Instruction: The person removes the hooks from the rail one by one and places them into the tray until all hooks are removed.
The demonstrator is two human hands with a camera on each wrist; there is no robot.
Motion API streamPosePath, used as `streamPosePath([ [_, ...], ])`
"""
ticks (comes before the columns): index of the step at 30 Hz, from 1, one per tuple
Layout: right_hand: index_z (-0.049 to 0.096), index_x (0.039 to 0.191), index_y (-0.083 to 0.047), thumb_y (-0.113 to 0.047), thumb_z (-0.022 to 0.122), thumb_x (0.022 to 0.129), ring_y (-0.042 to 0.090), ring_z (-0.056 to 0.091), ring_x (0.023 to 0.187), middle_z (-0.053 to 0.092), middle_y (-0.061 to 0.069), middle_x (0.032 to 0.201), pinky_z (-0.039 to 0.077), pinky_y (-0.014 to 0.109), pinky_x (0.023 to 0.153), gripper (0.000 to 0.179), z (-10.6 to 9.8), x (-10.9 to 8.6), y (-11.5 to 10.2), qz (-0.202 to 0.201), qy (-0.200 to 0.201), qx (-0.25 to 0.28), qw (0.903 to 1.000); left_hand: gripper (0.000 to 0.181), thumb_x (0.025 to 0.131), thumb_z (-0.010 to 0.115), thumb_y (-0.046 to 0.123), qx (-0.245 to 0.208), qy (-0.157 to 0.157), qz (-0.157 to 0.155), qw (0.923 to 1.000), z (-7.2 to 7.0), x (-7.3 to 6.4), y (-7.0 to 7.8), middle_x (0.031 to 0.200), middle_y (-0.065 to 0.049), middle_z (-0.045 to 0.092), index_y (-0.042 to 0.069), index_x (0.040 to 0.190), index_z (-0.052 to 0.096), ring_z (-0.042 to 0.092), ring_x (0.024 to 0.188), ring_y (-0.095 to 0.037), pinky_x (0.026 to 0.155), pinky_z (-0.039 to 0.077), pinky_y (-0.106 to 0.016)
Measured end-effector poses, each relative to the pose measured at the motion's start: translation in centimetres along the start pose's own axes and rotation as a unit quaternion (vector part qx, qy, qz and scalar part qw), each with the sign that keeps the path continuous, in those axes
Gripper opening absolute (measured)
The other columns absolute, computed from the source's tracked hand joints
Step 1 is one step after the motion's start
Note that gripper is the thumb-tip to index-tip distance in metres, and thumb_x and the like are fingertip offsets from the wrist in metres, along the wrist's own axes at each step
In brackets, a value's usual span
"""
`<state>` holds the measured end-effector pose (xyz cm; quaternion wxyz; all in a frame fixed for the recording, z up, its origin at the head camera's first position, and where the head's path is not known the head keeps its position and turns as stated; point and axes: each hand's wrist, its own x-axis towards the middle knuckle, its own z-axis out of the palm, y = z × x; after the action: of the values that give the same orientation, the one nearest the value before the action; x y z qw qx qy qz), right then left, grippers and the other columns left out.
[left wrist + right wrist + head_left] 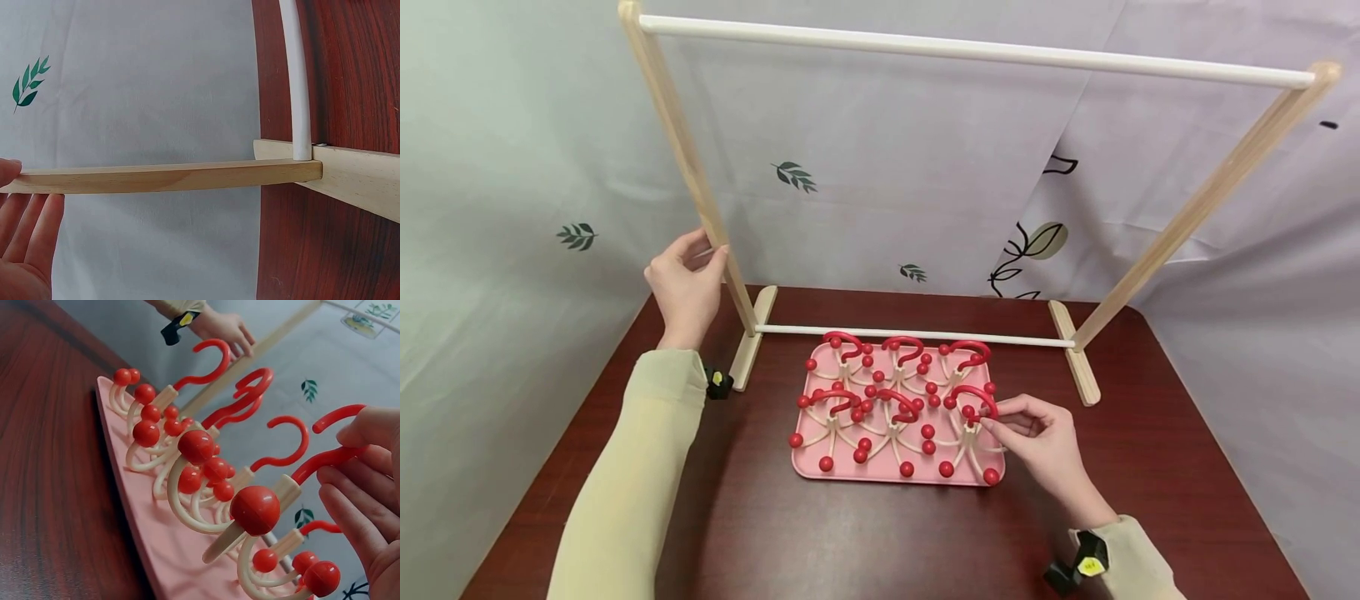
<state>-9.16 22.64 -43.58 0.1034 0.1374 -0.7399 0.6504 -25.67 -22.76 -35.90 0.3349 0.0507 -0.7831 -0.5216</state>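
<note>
My left hand (685, 287) pinches the left wooden post (681, 146) of a rack, thumb on one side and fingers on the other, in the left wrist view too. With my right hand (1037, 442) I grip the red hook of the front right claw hanger (255, 509). This hanger has curved cream arms tipped with red balls and stands on or close over a pink tray (887, 479). Several matching hangers (892, 429) stand in two rows on that tray, their red hooks pointing up.
The rack has a white top bar (970, 47), a white lower bar (917, 335) behind the tray and a right post (1195, 217). Its wooden feet (1075, 354) rest on the dark red table (820, 542). A patterned cloth (887, 167) hangs behind.
</note>
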Motion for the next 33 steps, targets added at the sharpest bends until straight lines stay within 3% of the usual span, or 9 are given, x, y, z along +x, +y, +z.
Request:
streamPosePath([
  [11,0.071,0.099,0.011,0.015,0.077,0.082,0.022,0.076,0.087,0.074,0.021,0.097,0.06,0.036,0.078,0.018,0.5,-0.3,1.6,0.013,0.008,0.015,0.9998,0.034,0.094,0.077,0.024,-0.007,-0.002,-0.002,1.0,0.2,0.1,0.2,0.117,-0.008,0.073,0.015,0.127,0.074,0.072,0.102,-0.016,0.083,0.059,-0.026],
  [23,0.072,0.101,0.009,0.013,0.078,0.083,0.025,0.075,0.086,0.074,0.02,0.098,0.061,0.036,0.077,0.019,0.8,-0.8,2.3,0.035,0.04,0.018,0.9984,0.036,0.095,0.074,0.027,0.002,-0.004,-0.013,0.9999,0.2,0.1,0.0,0.118,-0.006,0.073,0.016,0.129,0.073,0.072,0.103,-0.012,0.085,0.059,-0.026],
  [33,0.069,0.105,0.012,0.013,0.076,0.085,0.028,0.075,0.085,0.074,0.019,0.096,0.061,0.037,0.076,0.021,0.7,-1.4,2.2,0.041,0.038,0.023,0.9982,0.036,0.094,0.075,0.027,-0.003,-0.002,-0.011,0.9999,0.1,-0.1,0.0,0.118,-0.006,0.073,0.016,0.128,0.073,0.072,0.103,-0.012,0.086,0.058,-0.026],
])
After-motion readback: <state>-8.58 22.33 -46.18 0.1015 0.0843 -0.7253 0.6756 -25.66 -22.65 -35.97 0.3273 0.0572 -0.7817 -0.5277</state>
